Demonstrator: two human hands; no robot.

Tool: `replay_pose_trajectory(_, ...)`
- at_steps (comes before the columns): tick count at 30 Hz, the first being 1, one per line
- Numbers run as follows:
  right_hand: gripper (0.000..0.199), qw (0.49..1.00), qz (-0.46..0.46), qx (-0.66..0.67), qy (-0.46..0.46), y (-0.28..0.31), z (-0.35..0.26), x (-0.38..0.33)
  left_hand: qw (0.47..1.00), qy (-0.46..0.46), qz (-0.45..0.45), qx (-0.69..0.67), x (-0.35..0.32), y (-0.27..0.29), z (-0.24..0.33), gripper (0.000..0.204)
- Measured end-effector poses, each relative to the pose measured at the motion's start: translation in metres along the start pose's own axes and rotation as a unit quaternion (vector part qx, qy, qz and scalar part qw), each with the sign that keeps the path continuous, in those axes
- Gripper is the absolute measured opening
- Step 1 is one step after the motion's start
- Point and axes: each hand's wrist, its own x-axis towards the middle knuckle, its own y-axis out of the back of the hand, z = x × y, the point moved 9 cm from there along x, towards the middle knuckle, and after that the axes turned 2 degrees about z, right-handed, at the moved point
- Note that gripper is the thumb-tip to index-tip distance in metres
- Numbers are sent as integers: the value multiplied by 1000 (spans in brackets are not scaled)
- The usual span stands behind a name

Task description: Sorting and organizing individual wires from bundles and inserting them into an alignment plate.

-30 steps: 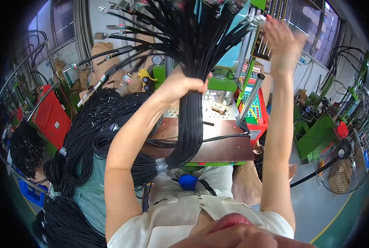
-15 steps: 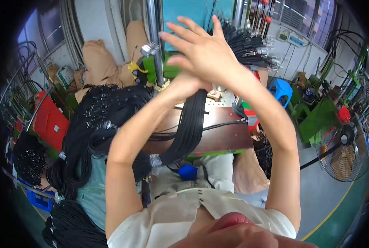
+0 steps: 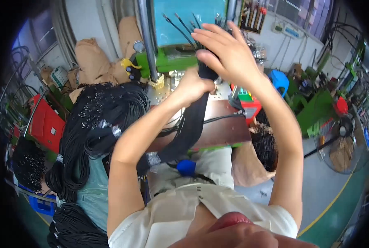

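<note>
Left: large pile of black cables [image 3: 83, 128], beyond the desk's [image 3: 232, 134] left edge, partly over a green sheet [image 3: 95, 188].

Toward the desk's front left corner: clear wrap [image 3: 153, 159] around the cable bundle [image 3: 192, 122]. From there the bundle bends up across the front edge and rises above the desk.

Left hand [image 3: 195, 86]: fingers curled firmly round the bundle, well above the board, thumb side toward the far edge.

Right hand [image 3: 230, 51]: fingers spread, palm flat, nothing seen in it; it overlaps the bundle's upper part (whether it touches, cannot tell).

Beyond it, metal-tipped ends [image 3: 258, 54], blurred, fan to the right. One thin cable [image 3: 224, 118] runs to the desk's right edge, near a red box [image 3: 252, 109].

Handling, judged: fairly heavy as a bunch, each strand bendy, jackets smooth enough to slide past one another. Best hold: a full wrap below the fan, with support near the clear wrap; keep pressure off the tips.
</note>
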Motion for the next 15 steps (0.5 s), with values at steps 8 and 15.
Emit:
replay_pose_trajectory(8,81,674,231,480,-511,-23,45,-227,988,-71,5,140,-13,-31,-7,38)
replay_pose_trajectory(15,35,610,298,492,-545,-21,23,-211,929,-140,-56,338,-51,-120,-18,65)
